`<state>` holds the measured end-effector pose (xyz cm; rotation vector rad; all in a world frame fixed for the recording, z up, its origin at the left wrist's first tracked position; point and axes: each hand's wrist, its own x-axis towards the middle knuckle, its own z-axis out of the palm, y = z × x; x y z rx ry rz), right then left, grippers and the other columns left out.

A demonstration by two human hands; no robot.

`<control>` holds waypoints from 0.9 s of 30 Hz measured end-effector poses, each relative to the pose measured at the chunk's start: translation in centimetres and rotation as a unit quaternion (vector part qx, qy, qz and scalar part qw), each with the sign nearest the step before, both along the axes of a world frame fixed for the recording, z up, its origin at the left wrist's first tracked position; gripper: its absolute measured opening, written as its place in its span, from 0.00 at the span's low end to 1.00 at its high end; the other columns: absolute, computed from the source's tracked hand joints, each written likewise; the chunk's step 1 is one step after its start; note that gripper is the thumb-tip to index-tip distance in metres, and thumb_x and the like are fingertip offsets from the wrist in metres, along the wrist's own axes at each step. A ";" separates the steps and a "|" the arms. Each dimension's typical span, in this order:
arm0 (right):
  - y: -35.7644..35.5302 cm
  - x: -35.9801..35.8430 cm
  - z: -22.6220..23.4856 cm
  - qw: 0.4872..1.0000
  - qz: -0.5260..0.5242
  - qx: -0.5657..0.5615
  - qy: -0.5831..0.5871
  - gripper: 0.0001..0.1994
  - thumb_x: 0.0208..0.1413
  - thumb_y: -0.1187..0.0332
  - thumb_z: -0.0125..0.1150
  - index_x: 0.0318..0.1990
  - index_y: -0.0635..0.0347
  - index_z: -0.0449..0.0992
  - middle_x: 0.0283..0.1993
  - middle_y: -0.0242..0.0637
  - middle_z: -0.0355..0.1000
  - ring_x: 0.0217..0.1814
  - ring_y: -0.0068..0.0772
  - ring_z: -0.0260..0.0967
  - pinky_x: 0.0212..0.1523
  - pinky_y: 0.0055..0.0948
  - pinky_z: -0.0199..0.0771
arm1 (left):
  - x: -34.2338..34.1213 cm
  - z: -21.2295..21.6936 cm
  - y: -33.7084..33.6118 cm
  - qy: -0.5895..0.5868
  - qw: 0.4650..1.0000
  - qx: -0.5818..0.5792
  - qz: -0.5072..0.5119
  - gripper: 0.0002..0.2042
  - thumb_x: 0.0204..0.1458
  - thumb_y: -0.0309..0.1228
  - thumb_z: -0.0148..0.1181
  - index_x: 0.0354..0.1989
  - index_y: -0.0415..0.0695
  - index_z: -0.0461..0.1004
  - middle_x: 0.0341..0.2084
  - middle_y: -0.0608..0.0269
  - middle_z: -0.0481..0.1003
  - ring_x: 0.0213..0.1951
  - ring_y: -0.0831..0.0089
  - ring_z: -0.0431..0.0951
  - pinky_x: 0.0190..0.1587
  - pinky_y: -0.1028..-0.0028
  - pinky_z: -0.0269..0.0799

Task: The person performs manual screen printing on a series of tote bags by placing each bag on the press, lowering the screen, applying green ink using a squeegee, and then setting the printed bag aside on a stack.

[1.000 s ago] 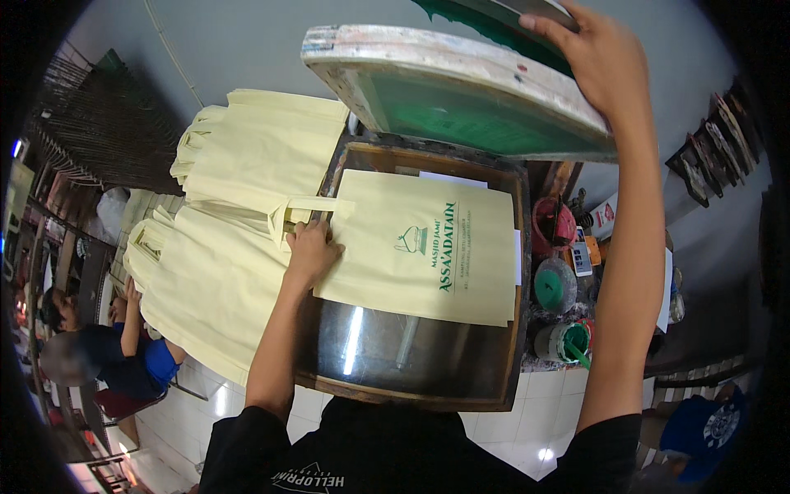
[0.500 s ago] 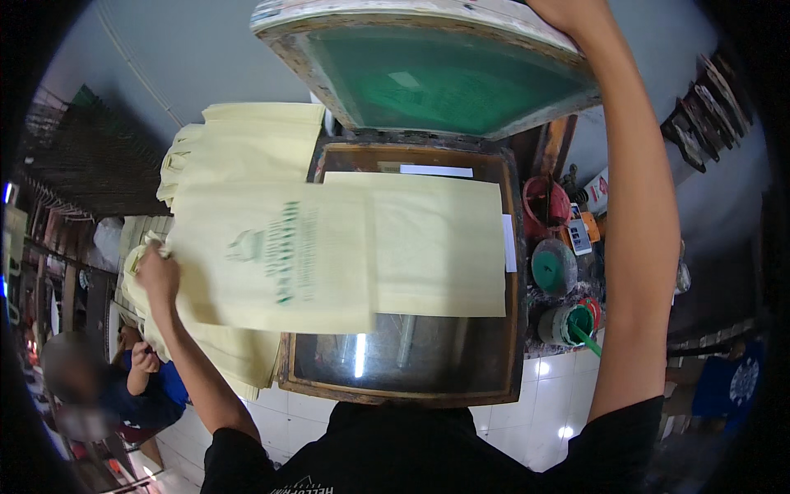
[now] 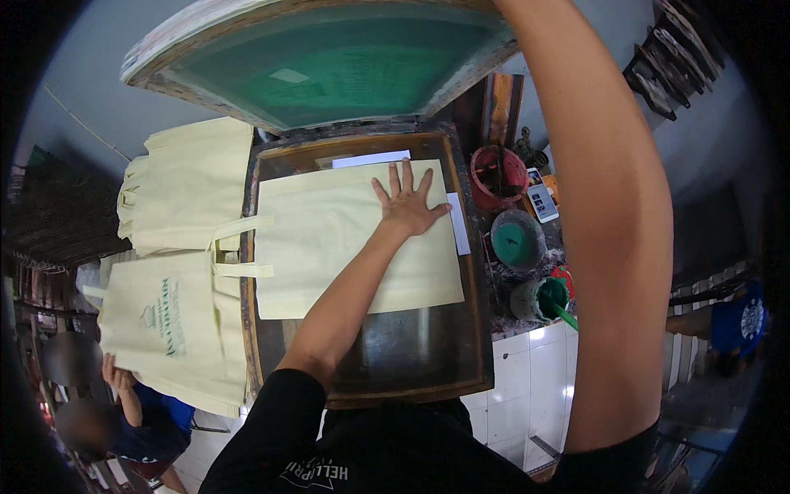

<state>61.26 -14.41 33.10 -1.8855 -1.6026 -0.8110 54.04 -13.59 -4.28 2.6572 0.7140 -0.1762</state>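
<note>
A blank cream tote bag [image 3: 329, 239] lies flat on the glass top of a wood-framed printing board [image 3: 395, 354], its two straps [image 3: 247, 270] reaching left past the board's edge. My left hand [image 3: 403, 212] rests on the bag near its upper right corner, palm down and fingers spread. Above tilts a screen-printing frame [image 3: 329, 74] with green-stained mesh. My right forearm [image 3: 605, 206] rises to that frame's right side; the hand itself is cut off by the upper edge. At the left, a tote bag with a green print [image 3: 160, 317] lies near another person's hand [image 3: 118, 375].
More cream bags [image 3: 197, 177] are piled left of the board. On the right stand a red bucket [image 3: 499, 177], a tub of green ink [image 3: 517, 240], an ink pot [image 3: 539, 298] with a green handle sticking out, and a phone [image 3: 542, 202]. White paper strips [image 3: 370, 159] edge the bag.
My left hand has let go of the printed bag, which now lies at the left, and has moved right onto the blank bag. The view has shifted; the screen stays raised.
</note>
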 end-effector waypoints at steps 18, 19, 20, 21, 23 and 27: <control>-1.4 -1.0 0.6 0.999 0.009 -0.027 0.039 0.19 0.54 0.56 0.71 0.42 0.65 0.85 0.40 0.55 0.81 0.41 0.52 0.80 0.47 0.45 0.77 | 1.6 1.8 0.0 0.092 0.995 -0.033 0.038 0.52 0.49 0.75 0.51 0.80 0.64 0.41 0.78 0.44 0.29 0.76 0.39 0.19 0.68 0.26 0.19; -1.9 -1.9 0.7 0.996 -0.004 -0.052 0.072 0.19 0.56 0.56 0.69 0.42 0.66 0.85 0.38 0.55 0.81 0.40 0.52 0.80 0.46 0.45 0.77 | 1.4 1.9 0.0 0.030 0.998 -0.031 0.044 0.52 0.50 0.73 0.52 0.79 0.61 0.42 0.78 0.42 0.33 0.77 0.40 0.23 0.69 0.28 0.23; -2.7 -3.1 0.6 0.991 -0.018 -0.076 0.105 0.19 0.57 0.56 0.68 0.41 0.66 0.85 0.37 0.55 0.81 0.38 0.52 0.79 0.45 0.44 0.78 | 1.1 2.0 0.0 -0.031 0.998 -0.030 0.049 0.52 0.51 0.71 0.54 0.79 0.58 0.44 0.77 0.40 0.38 0.77 0.40 0.27 0.71 0.30 0.27; -2.4 -4.3 -0.3 0.989 -0.006 -0.093 0.117 0.19 0.58 0.55 0.67 0.41 0.66 0.85 0.36 0.55 0.81 0.37 0.51 0.79 0.43 0.44 0.78 | -0.4 2.0 0.8 -0.086 0.993 -0.026 0.074 0.51 0.52 0.70 0.55 0.79 0.54 0.45 0.77 0.38 0.42 0.78 0.40 0.32 0.72 0.31 0.31; -2.9 -5.5 -2.0 0.987 -0.008 -0.118 0.107 0.19 0.59 0.55 0.65 0.40 0.66 0.84 0.34 0.53 0.80 0.34 0.49 0.79 0.41 0.42 0.78 | -4.2 3.5 1.7 -0.315 0.933 -0.165 0.046 0.48 0.54 0.64 0.59 0.75 0.44 0.53 0.71 0.37 0.57 0.74 0.41 0.50 0.71 0.38 0.45; -8.6 -8.0 -10.1 0.997 -0.003 -0.050 0.054 0.15 0.59 0.56 0.63 0.43 0.58 0.81 0.37 0.46 0.80 0.39 0.50 0.78 0.39 0.44 0.76 | -16.8 9.8 -2.0 -0.523 0.706 -0.476 0.039 0.31 0.60 0.47 0.64 0.59 0.30 0.69 0.50 0.41 0.78 0.52 0.52 0.81 0.58 0.54 0.74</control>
